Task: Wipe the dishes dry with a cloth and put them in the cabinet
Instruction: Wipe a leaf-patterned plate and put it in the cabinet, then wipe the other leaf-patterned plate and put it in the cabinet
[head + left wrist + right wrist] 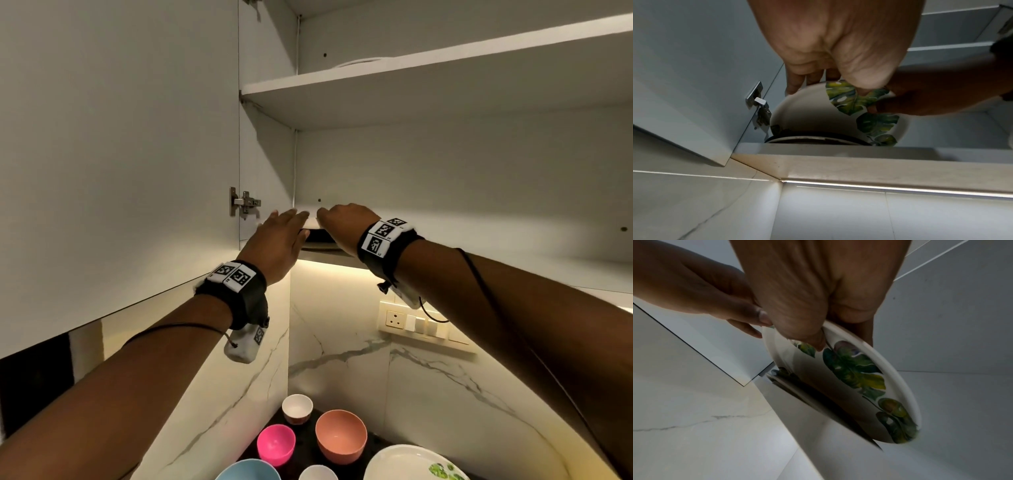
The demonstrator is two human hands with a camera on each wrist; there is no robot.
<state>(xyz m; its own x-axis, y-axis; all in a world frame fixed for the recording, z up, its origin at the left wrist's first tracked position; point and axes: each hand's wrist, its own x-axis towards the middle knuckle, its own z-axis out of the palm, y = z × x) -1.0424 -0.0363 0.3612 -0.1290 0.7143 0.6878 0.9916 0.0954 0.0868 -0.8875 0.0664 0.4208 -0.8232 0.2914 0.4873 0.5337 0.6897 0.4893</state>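
Observation:
A white plate with green leaf prints [807,113] stands tilted on edge in the left corner of the cabinet's lower shelf [479,260]. My left hand [287,222] pinches its top left rim, thumb on the printed face and fingers behind, as the left wrist view [828,84] shows. My right hand [342,222] grips the top right rim, its thumb on the printed face [818,344] and fingers behind. In the head view only a white sliver of the plate [310,222] shows between the hands. Under its lower edge lies another plate [813,139] flat on the shelf.
The cabinet door [120,137] stands open at left, its hinge [245,202] close to my left hand. A white rim [359,63] shows on the upper shelf. Below on the dark counter are a peach bowl [340,435], pink bowl [276,443], small white bowl [297,407] and a leaf-print plate [414,464].

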